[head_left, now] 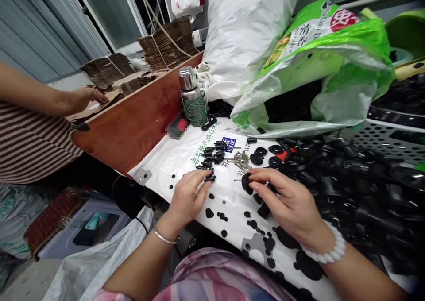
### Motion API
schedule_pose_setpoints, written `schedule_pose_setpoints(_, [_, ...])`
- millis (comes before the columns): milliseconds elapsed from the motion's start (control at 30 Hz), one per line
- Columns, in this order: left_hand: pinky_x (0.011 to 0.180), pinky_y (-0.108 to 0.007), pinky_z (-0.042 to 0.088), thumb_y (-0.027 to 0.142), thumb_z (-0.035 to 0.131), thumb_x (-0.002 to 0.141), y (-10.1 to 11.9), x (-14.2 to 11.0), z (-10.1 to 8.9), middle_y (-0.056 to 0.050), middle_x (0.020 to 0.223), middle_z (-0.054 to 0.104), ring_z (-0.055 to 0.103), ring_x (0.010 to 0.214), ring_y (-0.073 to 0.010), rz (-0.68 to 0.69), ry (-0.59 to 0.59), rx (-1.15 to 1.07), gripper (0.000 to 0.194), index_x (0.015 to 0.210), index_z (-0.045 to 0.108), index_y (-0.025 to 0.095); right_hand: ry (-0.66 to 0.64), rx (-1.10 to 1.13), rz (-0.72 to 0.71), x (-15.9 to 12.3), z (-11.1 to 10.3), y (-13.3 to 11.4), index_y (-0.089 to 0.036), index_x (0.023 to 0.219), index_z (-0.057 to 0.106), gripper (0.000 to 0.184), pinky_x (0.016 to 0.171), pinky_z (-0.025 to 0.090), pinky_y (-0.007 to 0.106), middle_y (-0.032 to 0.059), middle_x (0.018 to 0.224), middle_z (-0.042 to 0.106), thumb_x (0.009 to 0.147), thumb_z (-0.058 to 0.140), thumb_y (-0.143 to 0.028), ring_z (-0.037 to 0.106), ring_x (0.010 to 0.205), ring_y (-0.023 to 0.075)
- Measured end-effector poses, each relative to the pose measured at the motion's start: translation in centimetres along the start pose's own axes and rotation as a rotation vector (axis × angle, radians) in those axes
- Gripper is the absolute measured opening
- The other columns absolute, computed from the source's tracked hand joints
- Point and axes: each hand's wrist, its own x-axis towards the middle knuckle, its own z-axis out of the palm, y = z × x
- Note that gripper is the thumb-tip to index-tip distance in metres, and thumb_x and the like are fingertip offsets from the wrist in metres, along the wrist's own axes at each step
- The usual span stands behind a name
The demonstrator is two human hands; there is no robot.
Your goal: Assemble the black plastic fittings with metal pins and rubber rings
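Currently, the left hand is reaching over the white-covered tabletop, its grip narrowing around a small black piece between thumb and forefinger. Opposite it, the right hand is pinching a round black part at its edge, and a thin metal pin is projecting from that part towards the left hand. The two held things are facing each other, apart and not touching. Just beyond them, short black cylinders are lying in a loose cluster, with metal pieces beside them and black discs to the right of those. A large heap of black parts is covering the tabletop's right side. Farther back, a steel flask is standing upright near a red-brown wooden board, and a green-and-white bag is gaping open. At the left, another person's hand is hovering over or touching flat cardboard; which, I cannot tell.
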Motion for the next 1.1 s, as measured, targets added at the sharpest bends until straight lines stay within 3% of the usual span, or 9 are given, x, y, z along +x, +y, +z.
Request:
schedule_pose_setpoints(167, [0.089, -0.044, 0.044, 0.019, 0.054, 0.08, -4.7, 0.0, -0.2, -0.01, 0.107, 0.061, 0.055, 0.101, -0.0243, -0.043, -0.114, 0.202, 0.024, 0.104, 0.058, 0.017, 0.007, 0.013, 0.017, 0.0, 0.1, 0.2, -0.021, 0.089, 0.058, 0.008, 0.077, 0.052, 0.035, 0.0062, 0.093, 0.065, 0.084, 0.053, -0.02, 0.062, 0.087, 0.0194])
schedule_pose_setpoints(267, [0.089, -0.043, 0.044, 0.02, 0.053, 0.082, -5.7, 0.0, 0.0, -0.01, 0.106, 0.06, 0.055, 0.101, -0.0234, -0.051, -0.114, 0.182, 0.021, 0.102, 0.059, 0.016, -0.019, 0.002, 0.003, -0.2, 0.4, 0.1, -0.02, 0.091, 0.058, 0.009, 0.078, 0.051, 0.035, 0.0064, 0.094, 0.065, 0.084, 0.052, -0.019, 0.062, 0.088, 0.019])
schedule_pose_setpoints(400, [0.09, -0.036, 0.045, 0.022, 0.048, 0.086, -4.2, -0.3, -0.3, -0.01, 0.109, 0.06, 0.055, 0.103, -0.0202, -0.09, -0.095, -0.026, 0.023, 0.107, 0.057, 0.017, -0.009, 0.003, -0.037, -0.5, 0.4, -0.2, -0.02, 0.092, 0.058, 0.011, 0.08, 0.051, 0.034, 0.0073, 0.095, 0.065, 0.084, 0.053, -0.016, 0.062, 0.09, 0.0186])
schedule_pose_setpoints(633, [0.081, -0.029, 0.046, 0.024, 0.05, 0.086, 0.0, -0.4, 0.0, -0.007, 0.099, 0.064, 0.059, 0.091, -0.017, -0.073, -0.23, -0.329, 0.024, 0.108, 0.057, 0.017, 0.009, -0.003, -0.221, -0.7, 0.5, -1.0, -0.018, 0.096, 0.058, 0.017, 0.079, 0.051, 0.033, 0.0098, 0.099, 0.065, 0.083, 0.051, -0.009, 0.062, 0.093, 0.0179])
schedule_pose_setpoints(867, [0.078, -0.029, 0.046, 0.027, 0.05, 0.086, 1.5, -0.1, 0.3, -0.007, 0.094, 0.063, 0.058, 0.085, -0.0171, -0.101, -0.299, -0.553, 0.025, 0.107, 0.059, 0.016, -0.061, 0.011, -0.315, -0.7, 0.9, -0.9, -0.015, 0.097, 0.058, 0.018, 0.077, 0.051, 0.032, 0.0118, 0.099, 0.065, 0.08, 0.054, -0.007, 0.061, 0.091, 0.0178])
schedule_pose_setpoints(1000, [0.07, -0.027, 0.046, 0.027, 0.051, 0.085, 1.9, 0.0, 0.5, -0.006, 0.087, 0.06, 0.056, 0.075, -0.0146, -0.113, -0.304, -0.657, 0.026, 0.107, 0.06, 0.015, -0.053, 0.032, -0.281, -0.7, 1.0, -0.9, -0.016, 0.095, 0.058, 0.017, 0.078, 0.051, 0.03, 0.0106, 0.099, 0.065, 0.081, 0.053, -0.007, 0.061, 0.091, 0.0167])
schedule_pose_setpoints(1100, [0.063, -0.024, 0.045, 0.029, 0.051, 0.085, 2.2, 0.0, 0.8, -0.005, 0.082, 0.058, 0.054, 0.066, -0.0117, -0.217, -0.333, -0.735, 0.027, 0.105, 0.061, 0.014, -0.068, 0.045, -0.222, -0.6, 0.8, -0.9, -0.017, 0.094, 0.058, 0.015, 0.079, 0.052, 0.028, 0.0088, 0.096, 0.066, 0.082, 0.052, -0.01, 0.062, 0.09, 0.0161])
